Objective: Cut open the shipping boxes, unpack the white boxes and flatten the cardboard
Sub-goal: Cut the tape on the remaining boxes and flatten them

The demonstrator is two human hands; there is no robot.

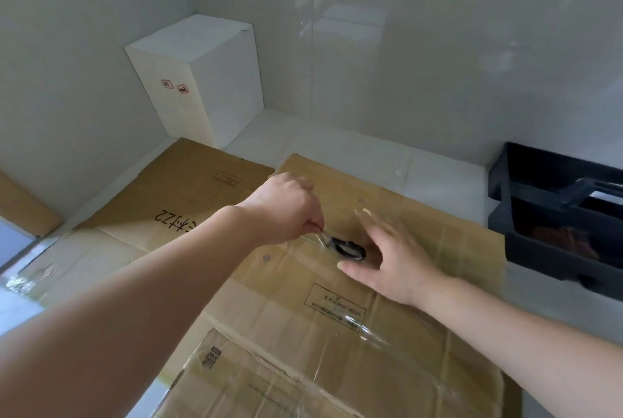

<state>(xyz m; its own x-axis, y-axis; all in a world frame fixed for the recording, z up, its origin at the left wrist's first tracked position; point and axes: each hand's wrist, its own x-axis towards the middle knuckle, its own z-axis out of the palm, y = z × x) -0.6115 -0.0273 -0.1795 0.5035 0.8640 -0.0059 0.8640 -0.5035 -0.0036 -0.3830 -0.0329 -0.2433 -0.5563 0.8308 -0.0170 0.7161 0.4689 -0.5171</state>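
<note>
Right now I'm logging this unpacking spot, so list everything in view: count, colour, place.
white box: one, white, upright in far corner.
flattened cardboard: several overlapping sheets, brown, spread on the floor.
scissors: one, black handles, on the cardboard between the hands.
crate: one, black, right edge by the wall.
left hand: grips the scissors' blade end.
right hand: open, fingers straight, beside the handles.

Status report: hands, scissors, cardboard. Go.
Left hand pinching scissors by the blades. Right hand open beside the handles. Cardboard flat underneath. White box in the corner, nothing blocking.
</note>
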